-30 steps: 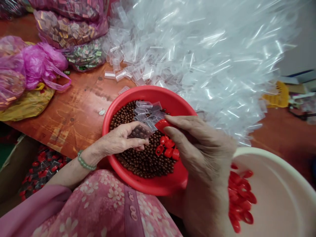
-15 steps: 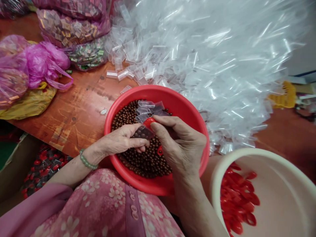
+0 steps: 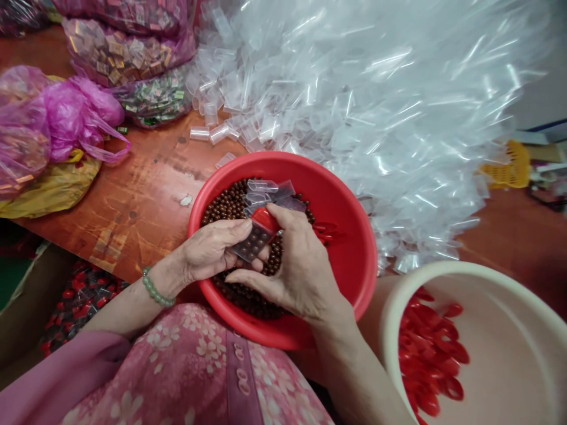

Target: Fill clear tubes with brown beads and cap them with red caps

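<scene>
My left hand (image 3: 210, 248) is closed on a small flat clear plastic container (image 3: 252, 241) with brown balls inside. At the container's upper end sits a red cap (image 3: 264, 218). The fingers of my right hand (image 3: 301, 268) rest against the cap, while its thumb stretches apart below the container. Both hands are above a red basin (image 3: 354, 236). Loose brown balls (image 3: 224, 206) fill its left part, with a few clear plastic sleeves (image 3: 263, 187) lying on them. More red caps (image 3: 326, 230) lie in the basin right of my right hand.
A large heap of clear sleeves (image 3: 354, 106) covers the table (image 3: 146, 195) behind the basin. At right stands a cream bucket (image 3: 509, 354) holding red caps (image 3: 429, 348). Filled pink bags (image 3: 124, 50) lie back left. Capped containers (image 3: 84, 295) sit low at left.
My right hand has let its thumb go from the red cap and spread it downward, its fingers now against the cap. The cap now sits on the container, which is turned more upright.
</scene>
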`<state>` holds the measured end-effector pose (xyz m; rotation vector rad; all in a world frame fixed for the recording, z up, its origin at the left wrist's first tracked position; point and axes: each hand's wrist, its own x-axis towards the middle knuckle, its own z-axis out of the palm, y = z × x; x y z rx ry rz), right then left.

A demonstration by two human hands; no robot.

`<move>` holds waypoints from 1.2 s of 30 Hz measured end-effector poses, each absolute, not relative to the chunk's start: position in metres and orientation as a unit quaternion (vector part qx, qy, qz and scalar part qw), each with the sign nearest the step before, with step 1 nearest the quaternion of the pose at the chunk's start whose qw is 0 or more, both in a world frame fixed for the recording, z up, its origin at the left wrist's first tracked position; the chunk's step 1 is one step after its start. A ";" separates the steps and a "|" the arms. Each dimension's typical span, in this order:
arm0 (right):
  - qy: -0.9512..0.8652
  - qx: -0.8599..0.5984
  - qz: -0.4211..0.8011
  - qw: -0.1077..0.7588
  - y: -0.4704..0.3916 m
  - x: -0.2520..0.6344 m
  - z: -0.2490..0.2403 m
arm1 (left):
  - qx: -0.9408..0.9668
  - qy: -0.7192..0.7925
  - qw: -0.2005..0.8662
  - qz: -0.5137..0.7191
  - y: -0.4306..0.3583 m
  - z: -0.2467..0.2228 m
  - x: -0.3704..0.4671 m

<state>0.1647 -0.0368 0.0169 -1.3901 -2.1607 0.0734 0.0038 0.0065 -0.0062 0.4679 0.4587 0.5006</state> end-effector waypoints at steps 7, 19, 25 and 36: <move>-0.794 -0.521 -0.073 0.306 -0.038 0.154 0.009 | 0.273 0.219 0.898 0.266 0.003 -0.006 0.006; -0.802 -0.483 -0.104 0.337 -0.043 0.147 0.006 | 0.252 0.244 0.919 0.182 0.005 0.003 0.003; -0.822 -0.447 -0.106 0.337 -0.050 0.137 0.007 | 0.461 0.444 0.720 0.269 -0.014 -0.008 -0.004; -0.873 -0.449 0.031 0.189 -0.059 0.143 0.022 | 0.673 0.524 0.443 0.276 -0.052 0.035 -0.107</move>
